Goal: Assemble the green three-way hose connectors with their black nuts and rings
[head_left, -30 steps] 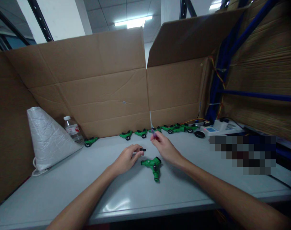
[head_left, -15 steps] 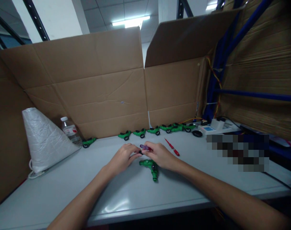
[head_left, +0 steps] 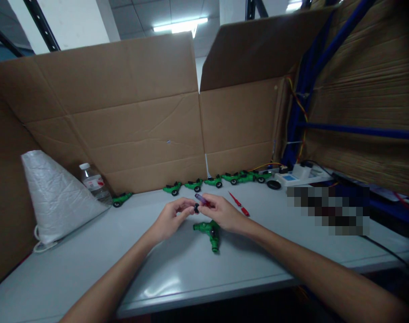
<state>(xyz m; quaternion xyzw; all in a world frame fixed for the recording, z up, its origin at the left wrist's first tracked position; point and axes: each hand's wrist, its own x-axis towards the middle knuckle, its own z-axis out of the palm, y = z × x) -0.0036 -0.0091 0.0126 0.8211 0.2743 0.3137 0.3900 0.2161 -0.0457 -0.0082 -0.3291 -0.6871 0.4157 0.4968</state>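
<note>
My left hand (head_left: 170,220) pinches a small black part (head_left: 196,208), likely a toy wheel, between thumb and fingertips. My right hand (head_left: 226,213) is closed around a screwdriver with a see-through purple and red handle (head_left: 200,199); its tip is hidden. The right fingertips also touch the black part. Just below the hands, a green toy vehicle body (head_left: 211,233) lies on the table with one arm pointing left and one towards me. To the right of my right hand lies a slim red screwdriver (head_left: 239,204).
Several green toy vehicles (head_left: 194,185) with black wheels line the cardboard wall (head_left: 150,134). A black ring (head_left: 273,185) lies by a white power strip (head_left: 296,177). At left stand a silvery bag (head_left: 56,202) and a water bottle (head_left: 94,184). The table's front edge (head_left: 211,300) is near me.
The black part now shows more clearly between my fingertips, and the purple handle is tilted more upright. My view has shifted slightly; the green body stays on the table.
</note>
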